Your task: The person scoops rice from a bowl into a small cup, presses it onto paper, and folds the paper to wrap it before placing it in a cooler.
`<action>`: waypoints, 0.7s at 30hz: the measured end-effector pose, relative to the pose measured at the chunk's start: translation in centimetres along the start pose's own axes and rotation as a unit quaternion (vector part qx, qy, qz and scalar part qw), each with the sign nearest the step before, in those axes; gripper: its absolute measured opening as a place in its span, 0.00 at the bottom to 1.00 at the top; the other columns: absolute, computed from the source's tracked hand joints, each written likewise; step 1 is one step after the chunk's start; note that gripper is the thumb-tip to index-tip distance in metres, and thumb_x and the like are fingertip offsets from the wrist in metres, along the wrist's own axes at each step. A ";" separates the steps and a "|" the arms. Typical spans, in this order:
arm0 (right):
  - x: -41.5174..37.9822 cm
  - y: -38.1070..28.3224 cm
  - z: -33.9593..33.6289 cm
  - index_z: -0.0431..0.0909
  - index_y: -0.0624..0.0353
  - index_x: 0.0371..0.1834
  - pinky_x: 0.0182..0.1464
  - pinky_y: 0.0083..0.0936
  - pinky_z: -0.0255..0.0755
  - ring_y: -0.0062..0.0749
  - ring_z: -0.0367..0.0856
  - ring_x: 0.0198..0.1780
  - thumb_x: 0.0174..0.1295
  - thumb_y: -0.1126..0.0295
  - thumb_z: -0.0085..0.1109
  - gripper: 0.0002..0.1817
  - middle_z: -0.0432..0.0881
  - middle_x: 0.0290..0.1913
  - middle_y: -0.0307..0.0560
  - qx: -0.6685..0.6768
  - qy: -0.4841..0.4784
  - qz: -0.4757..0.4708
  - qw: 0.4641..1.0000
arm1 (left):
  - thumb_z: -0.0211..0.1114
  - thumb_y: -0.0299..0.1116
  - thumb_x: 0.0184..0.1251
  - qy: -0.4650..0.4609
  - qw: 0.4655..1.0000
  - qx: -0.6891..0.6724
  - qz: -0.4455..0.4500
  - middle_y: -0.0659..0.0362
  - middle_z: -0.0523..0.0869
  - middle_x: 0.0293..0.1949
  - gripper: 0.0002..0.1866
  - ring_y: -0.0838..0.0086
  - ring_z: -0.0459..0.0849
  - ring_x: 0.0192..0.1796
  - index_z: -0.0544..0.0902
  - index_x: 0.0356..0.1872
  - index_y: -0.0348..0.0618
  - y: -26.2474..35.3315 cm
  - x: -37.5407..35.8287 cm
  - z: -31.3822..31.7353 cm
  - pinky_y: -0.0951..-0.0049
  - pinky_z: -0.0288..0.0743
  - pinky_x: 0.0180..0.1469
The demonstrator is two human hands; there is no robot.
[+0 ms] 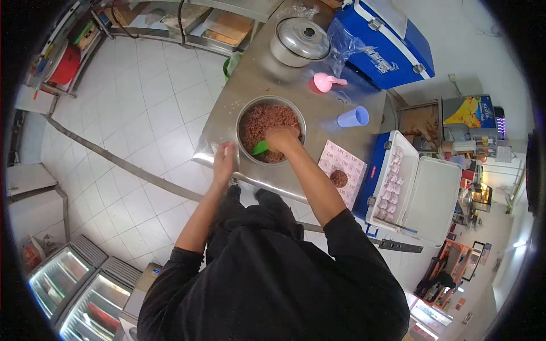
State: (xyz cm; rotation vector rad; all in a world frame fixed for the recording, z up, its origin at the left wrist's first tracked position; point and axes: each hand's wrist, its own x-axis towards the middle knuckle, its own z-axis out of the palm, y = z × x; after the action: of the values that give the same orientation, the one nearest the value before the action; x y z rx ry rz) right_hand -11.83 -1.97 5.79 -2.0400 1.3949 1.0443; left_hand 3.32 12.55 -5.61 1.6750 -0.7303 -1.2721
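Observation:
My right hand (281, 139) is down inside a round metal pot (303, 113), its fingers closed at a green spoon (260, 148). The spoon's bowl shows to the left of the hand, over the reddish-brown cooked rice (267, 119) that fills the pot. My left hand (224, 161) is up against the pot's near left side at the table edge, fingers stretched out and holding nothing. Right of the pot lies a pink-and-white printed paper sheet (333, 156), with a round mound of the same rice (338, 179) on it.
Farther up the steel table (227, 113) are a lidded pot (300, 42), a pink scoop (323, 82), a blue cup (354, 117) and a closed blue cooler (381, 45). An open cooler (372, 170) at the right holds several wrapped packets (391, 187).

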 end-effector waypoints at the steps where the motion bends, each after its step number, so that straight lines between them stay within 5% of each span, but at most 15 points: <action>1: 0.5 -0.2 0.3 0.89 0.63 0.47 0.52 0.45 0.82 0.52 0.88 0.54 0.57 0.74 0.61 0.15 0.89 0.50 0.59 0.007 0.018 -0.008 1.000 | 0.58 0.54 0.78 0.021 0.999 0.000 0.032 0.52 0.86 0.46 0.26 0.71 0.80 0.51 0.80 0.56 0.37 0.3 0.0 0.5 0.70 0.73 0.55; 5: 0.6 -0.3 0.8 0.89 0.61 0.47 0.52 0.45 0.82 0.52 0.88 0.55 0.56 0.74 0.63 0.16 0.88 0.50 0.60 0.023 0.053 -0.010 0.998 | 0.70 0.53 0.69 0.017 0.993 0.106 0.046 0.51 0.88 0.38 0.29 0.67 0.84 0.42 0.80 0.55 0.35 0.7 -0.3 1.0 0.66 0.77 0.50; 8: -1.8 0.1 -0.3 0.89 0.60 0.45 0.52 0.43 0.82 0.50 0.89 0.53 0.58 0.70 0.63 0.13 0.89 0.49 0.59 0.061 0.104 0.026 0.992 | 0.71 0.52 0.67 0.049 0.988 0.118 0.091 0.41 0.87 0.37 0.28 0.52 0.86 0.44 0.82 0.54 0.36 0.3 -0.4 1.5 0.59 0.77 0.54; 9: -2.2 0.6 -0.5 0.90 0.59 0.44 0.52 0.42 0.82 0.49 0.89 0.52 0.59 0.69 0.63 0.13 0.89 0.49 0.59 0.077 0.128 0.039 0.988 | 0.71 0.49 0.67 0.055 0.983 0.119 0.127 0.39 0.84 0.44 0.28 0.47 0.83 0.52 0.82 0.58 0.38 -1.2 0.2 1.8 0.55 0.74 0.59; 15: 2.7 2.2 -1.5 0.89 0.60 0.36 0.42 0.43 0.83 0.47 0.90 0.42 0.62 0.71 0.57 0.10 0.90 0.37 0.55 -0.020 0.339 -0.029 0.940 | 0.72 0.44 0.67 0.076 0.963 0.164 0.199 0.38 0.75 0.58 0.29 0.44 0.76 0.62 0.80 0.65 0.41 0.1 0.0 1.3 0.51 0.71 0.64; 21: 3.1 -0.8 0.0 0.87 0.67 0.44 0.37 0.41 0.83 0.47 0.91 0.35 0.60 0.71 0.57 0.14 0.89 0.30 0.56 -0.087 0.330 -0.166 0.925 | 0.74 0.42 0.65 0.066 0.966 0.141 0.207 0.39 0.76 0.58 0.28 0.46 0.76 0.62 0.82 0.63 0.39 -0.8 0.5 1.4 0.53 0.71 0.65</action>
State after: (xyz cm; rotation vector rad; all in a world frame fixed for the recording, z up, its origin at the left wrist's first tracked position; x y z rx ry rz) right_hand -10.46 -3.49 3.28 -2.7970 1.1873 0.3441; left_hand 2.08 12.05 -6.61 1.6943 -1.1516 -0.7822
